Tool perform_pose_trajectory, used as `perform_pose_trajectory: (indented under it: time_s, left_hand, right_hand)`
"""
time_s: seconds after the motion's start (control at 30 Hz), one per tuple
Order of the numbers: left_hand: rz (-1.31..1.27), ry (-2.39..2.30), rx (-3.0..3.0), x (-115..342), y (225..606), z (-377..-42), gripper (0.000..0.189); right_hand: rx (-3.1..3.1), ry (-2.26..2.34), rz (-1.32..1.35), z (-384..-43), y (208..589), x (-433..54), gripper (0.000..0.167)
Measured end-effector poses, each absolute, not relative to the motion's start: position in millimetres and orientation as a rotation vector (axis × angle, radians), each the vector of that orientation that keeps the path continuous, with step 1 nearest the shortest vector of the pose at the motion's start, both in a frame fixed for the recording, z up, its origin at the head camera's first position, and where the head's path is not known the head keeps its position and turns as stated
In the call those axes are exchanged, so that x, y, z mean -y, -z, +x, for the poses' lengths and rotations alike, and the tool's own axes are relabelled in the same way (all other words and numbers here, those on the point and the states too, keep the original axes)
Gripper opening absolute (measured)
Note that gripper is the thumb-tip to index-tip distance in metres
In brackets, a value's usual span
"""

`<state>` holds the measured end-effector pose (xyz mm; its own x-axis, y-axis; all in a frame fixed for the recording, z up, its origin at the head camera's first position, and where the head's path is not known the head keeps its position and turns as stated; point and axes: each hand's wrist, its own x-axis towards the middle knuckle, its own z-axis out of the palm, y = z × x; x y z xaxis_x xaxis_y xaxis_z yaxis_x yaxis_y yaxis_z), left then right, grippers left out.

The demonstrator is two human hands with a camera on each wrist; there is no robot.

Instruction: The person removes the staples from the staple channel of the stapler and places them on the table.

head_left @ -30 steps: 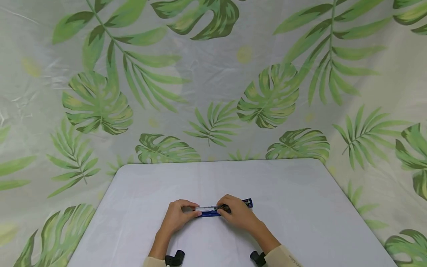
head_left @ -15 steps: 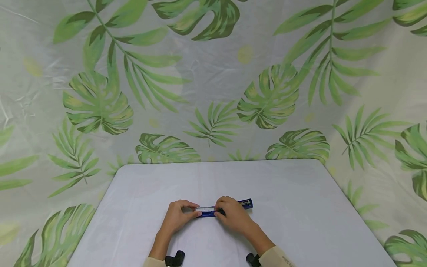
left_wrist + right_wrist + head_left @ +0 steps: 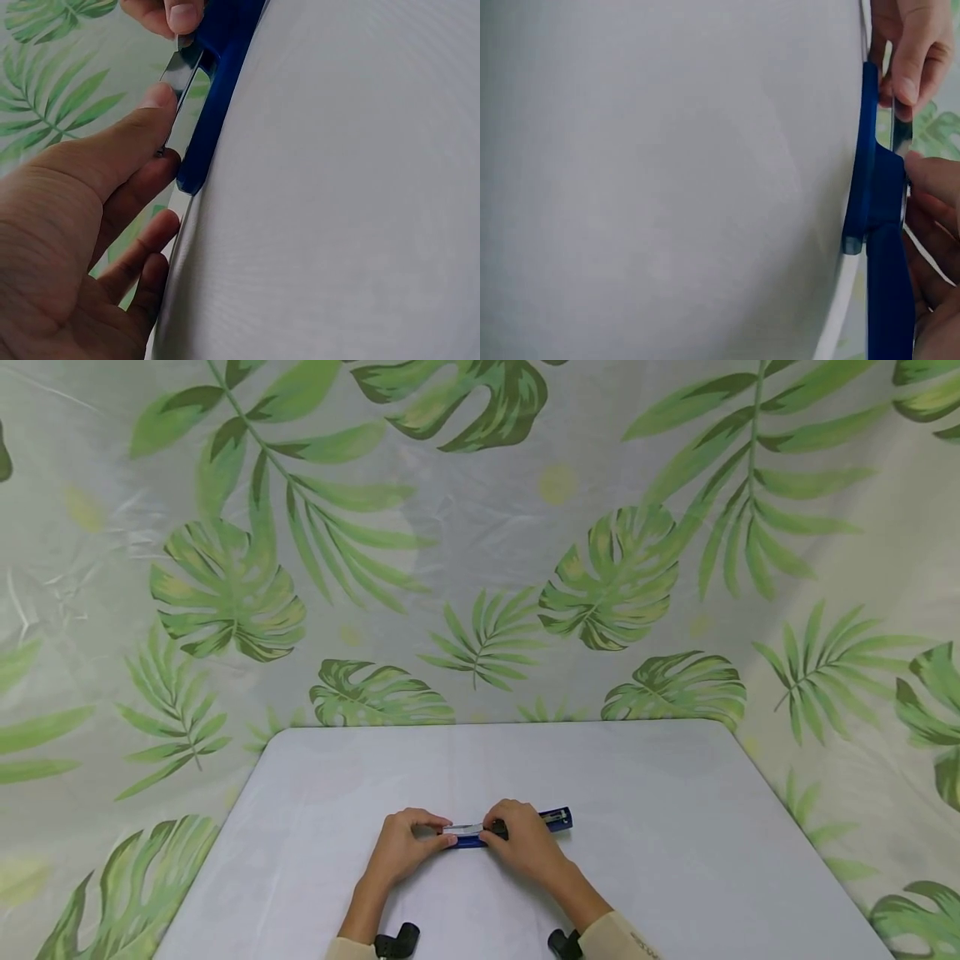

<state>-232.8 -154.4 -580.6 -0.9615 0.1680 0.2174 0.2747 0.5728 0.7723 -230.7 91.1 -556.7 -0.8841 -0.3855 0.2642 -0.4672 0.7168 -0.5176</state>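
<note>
From the head camera, a long blue stapler with a hard, glossy shell (image 3: 469,842) lies unfolded crosswise between a person's fingers on a smooth white tabletop (image 3: 480,768). The left hand (image 3: 405,847) pinches its left end; the right hand (image 3: 525,843) grips near the middle, while a blue cover (image 3: 557,819) juts out beyond the right fingers.

From the left wrist, a slim silver metal channel (image 3: 178,71) is held between the left thumb and forefinger, the other fingers curving free below it. The blue base arm (image 3: 202,142) runs just beside those fingertips. The stapler looks light and stiff, unlikely to break, though polished metal may slide under a loose pinch; the channel's flat sides, clear of the hinge, seem the surest hold.

From the right wrist, the right thumb presses the channel's metal where it meets the blue body, its fingers bent around behind, with the cover extending back beside the palm. The channel, the likely staple holder, shows bare metal between the two hands; whether staples sit inside cannot be told, as fingers and angle hide its interior.
</note>
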Motion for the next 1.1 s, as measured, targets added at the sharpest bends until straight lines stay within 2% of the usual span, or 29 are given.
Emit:
perform_pose_trajectory:
  time_s: [0.13,0.33,0.5,1.1]
  left_hand:
    - [-0.375,1.338,2.679,154,582,-233,0.020]
    - [-0.364,1.336,2.683,154,583,-233,0.020]
    - [-0.363,1.328,2.683,154,583,-233,0.021]
    - [-0.342,1.324,2.707,152,581,-233,0.021]
  right_hand:
    - [2.808,-0.885,0.698,-234,553,-90,0.009]
    - [2.827,-0.764,0.778,-235,547,-89,0.018]
    - [2.808,-0.646,0.859,-234,544,-89,0.016]
    - [2.763,-1.004,0.835,-235,549,-105,0.016]
